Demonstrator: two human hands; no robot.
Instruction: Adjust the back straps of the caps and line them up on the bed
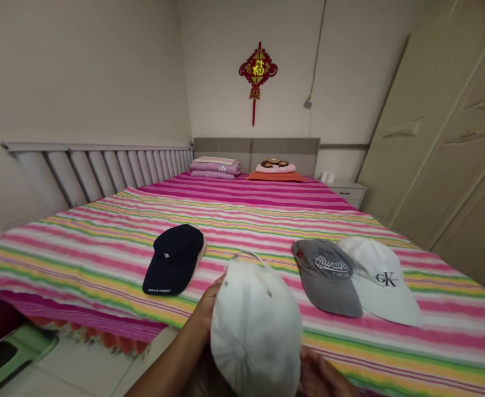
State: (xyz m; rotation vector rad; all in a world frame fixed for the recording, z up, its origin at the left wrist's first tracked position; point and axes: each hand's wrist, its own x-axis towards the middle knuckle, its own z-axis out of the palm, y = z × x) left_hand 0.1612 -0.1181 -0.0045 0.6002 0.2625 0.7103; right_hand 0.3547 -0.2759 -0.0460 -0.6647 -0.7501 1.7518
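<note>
A white cap (pixel 254 325) is held up at the bottom centre, its crown towards the camera and a strap showing at its top. My left hand (pixel 213 300) grips the cap's left edge, with the fingers partly hidden behind it. At the lower right edge of the cap is my right hand (pixel 319 370), blurred, its fingers curled against the cap. A dark navy cap (pixel 174 259) lies on the striped bed to the left. On the right, a grey cap (pixel 329 278) overlaps a second white cap (pixel 387 281) with black letters.
The bed (pixel 114 248) has a metal rail (pixel 102 148) along its left side. Folded bedding (pixel 215 167) and a pink-and-orange pile (pixel 275 171) rest near the headboard. A green stool (pixel 15 358) stands at the lower left, a wardrobe (pixel 445 127) at the right.
</note>
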